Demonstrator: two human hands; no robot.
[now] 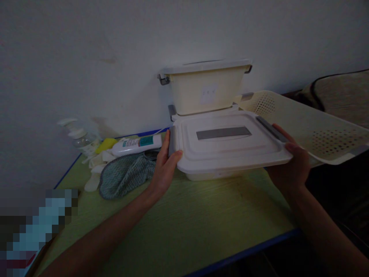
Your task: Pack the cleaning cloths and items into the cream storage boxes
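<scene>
Between my two hands is a lidded storage box point(219, 154), white-topped with a grey strip across its lid. My left hand point(165, 163) grips its left end by the grey latch, thumb on the lid's rim. At the other end my right hand point(291, 161) is closed around the edge, thumb on top and most fingers hidden underneath. Directly behind it a cream box point(190, 92) with a white lid and a small label stands against the wall. A grey-green cloth point(127, 175) lies left of my left hand.
On the table point(201, 223), a white bottle point(137, 145) lies behind the cloth, near a yellow item point(106, 145) and a clear pump bottle point(82, 140). A cream perforated basket point(300, 119) sits to the right. Beyond it is a beige padded piece point(346, 94).
</scene>
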